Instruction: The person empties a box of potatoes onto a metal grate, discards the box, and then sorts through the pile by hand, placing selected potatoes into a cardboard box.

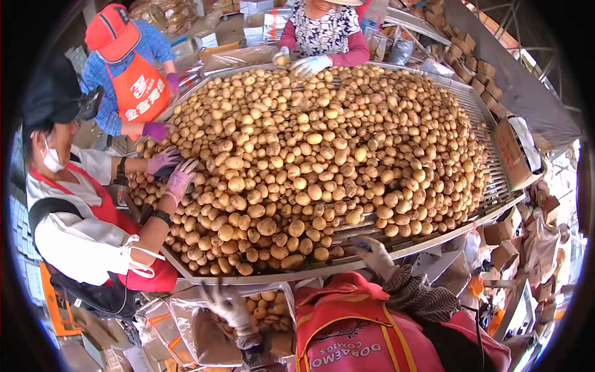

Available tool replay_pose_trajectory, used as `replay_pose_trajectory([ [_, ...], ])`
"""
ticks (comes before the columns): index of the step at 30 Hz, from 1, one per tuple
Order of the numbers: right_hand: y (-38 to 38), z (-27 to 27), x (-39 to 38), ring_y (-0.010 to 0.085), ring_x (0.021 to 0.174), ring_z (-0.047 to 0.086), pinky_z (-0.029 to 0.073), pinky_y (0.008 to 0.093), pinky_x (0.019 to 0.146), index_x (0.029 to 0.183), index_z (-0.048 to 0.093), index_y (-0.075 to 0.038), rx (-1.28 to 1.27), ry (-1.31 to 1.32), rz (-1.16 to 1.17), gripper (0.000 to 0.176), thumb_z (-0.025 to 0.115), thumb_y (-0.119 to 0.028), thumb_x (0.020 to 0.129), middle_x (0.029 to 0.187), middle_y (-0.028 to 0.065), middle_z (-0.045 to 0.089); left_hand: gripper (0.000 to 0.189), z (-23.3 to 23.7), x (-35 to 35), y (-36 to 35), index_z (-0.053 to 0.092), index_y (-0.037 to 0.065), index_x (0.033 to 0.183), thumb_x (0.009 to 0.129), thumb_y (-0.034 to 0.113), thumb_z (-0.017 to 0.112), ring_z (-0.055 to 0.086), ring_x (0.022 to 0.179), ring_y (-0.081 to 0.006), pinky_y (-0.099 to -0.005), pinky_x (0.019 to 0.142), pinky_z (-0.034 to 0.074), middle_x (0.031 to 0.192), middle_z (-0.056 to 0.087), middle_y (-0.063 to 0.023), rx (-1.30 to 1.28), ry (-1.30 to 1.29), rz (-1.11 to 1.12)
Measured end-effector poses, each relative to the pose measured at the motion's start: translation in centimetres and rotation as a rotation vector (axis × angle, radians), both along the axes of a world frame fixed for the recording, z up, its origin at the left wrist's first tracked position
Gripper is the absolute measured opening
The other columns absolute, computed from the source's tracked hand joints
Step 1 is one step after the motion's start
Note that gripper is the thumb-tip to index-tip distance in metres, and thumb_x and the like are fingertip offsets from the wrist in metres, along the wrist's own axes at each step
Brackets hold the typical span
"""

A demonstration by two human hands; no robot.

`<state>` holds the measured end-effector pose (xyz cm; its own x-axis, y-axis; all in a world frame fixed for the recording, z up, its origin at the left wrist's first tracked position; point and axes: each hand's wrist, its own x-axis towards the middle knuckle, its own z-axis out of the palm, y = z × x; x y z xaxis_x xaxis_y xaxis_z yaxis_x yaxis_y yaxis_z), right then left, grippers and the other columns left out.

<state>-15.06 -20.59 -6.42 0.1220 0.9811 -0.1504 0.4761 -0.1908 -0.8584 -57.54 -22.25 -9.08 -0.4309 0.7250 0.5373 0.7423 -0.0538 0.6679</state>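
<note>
My left hand, in a pale glove with dark fingertips, is over a lined cardboard box near the table's front edge. Its fingers are spread, slightly blurred, and hold nothing I can see. Potatoes lie inside that box. My right hand, gloved with grey fingertips, is at the front rim of the slatted sorting table. Its fingers are stretched out over the bare slats, and no potato shows in them. A large heap of potatoes covers most of the table.
At the left, a co-worker in pink gloves reaches into the heap. Another, in a red cap, stands behind. Across the table a person's white-gloved hand rests by the potatoes. A cardboard box sits at the right end.
</note>
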Motion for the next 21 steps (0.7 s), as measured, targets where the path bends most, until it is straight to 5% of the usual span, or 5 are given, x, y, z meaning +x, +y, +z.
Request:
replay_pose_trajectory([
  [3, 1.3, -2.1, 4.9, 0.0205, 0.104, 0.069, 0.054, 0.0343, 0.092, 0.132, 0.062, -0.003, -0.142, 0.221, -0.324, 0.038, 0.065, -0.017, 0.096, 0.118, 0.0106, 0.072, 0.033, 1.5, 6.6, 4.5, 0.069, 0.015, 0.115, 0.083, 0.006, 0.069, 0.049, 0.131, -0.0412, -0.0536, 0.111, 0.039, 0.141, 0.054, -0.0184, -0.101, 0.096, -0.139],
  [6, 3.7, -0.3, 5.5, 0.0205, 0.115, 0.062, 0.049, 0.0391, 0.101, 0.145, 0.051, -0.011, -0.305, 0.924, -0.477, 0.047, 0.058, -0.025, 0.101, 0.135, 0.0057, 0.062, 0.027, 0.1, 7.5, 7.8, 0.07, 0.012, 0.113, 0.085, 0.012, 0.07, 0.05, 0.13, -0.0368, -0.0528, 0.109, 0.037, 0.139, 0.056, -0.016, -0.145, 0.212, -0.067],
  [9, 5.7, -1.8, 4.2, 0.0233, 0.11, 0.064, 0.051, 0.0389, 0.094, 0.149, 0.045, -0.015, -0.175, 1.142, -0.663, 0.051, 0.054, -0.032, 0.102, 0.143, 0.0071, 0.057, 0.023, -3.9, 6.9, 9.4, 0.069, 0.01, 0.108, 0.087, 0.019, 0.068, 0.059, 0.116, -0.0342, -0.0519, 0.103, 0.041, 0.129, 0.062, -0.0134, -0.256, 0.317, 0.033],
  [17, 13.4, -2.6, 0.8, 0.0337, 0.14, 0.042, 0.031, 0.0488, 0.119, 0.156, 0.037, -0.016, -0.189, 1.282, -0.457, 0.07, 0.063, -0.045, 0.098, 0.16, 0.006, 0.038, 0.031, -3.1, 8.0, 10.1, 0.064, 0.006, 0.112, 0.086, 0.023, 0.066, 0.058, 0.116, -0.0354, -0.0527, 0.105, 0.041, 0.124, 0.062, -0.0129, -0.291, 0.385, 0.046],
  [21, 18.7, -1.8, -3.0, 0.0269, 0.12, 0.059, 0.05, 0.0475, 0.103, 0.152, 0.042, -0.015, -0.24, 1.275, -0.464, 0.061, 0.057, -0.046, 0.102, 0.153, 0.0076, 0.046, 0.035, -2.4, 8.3, 10.2, 0.062, 0.006, 0.115, 0.085, 0.022, 0.065, 0.058, 0.117, -0.0354, -0.0524, 0.105, 0.041, 0.124, 0.062, -0.0127, -0.314, 0.399, 0.049],
])
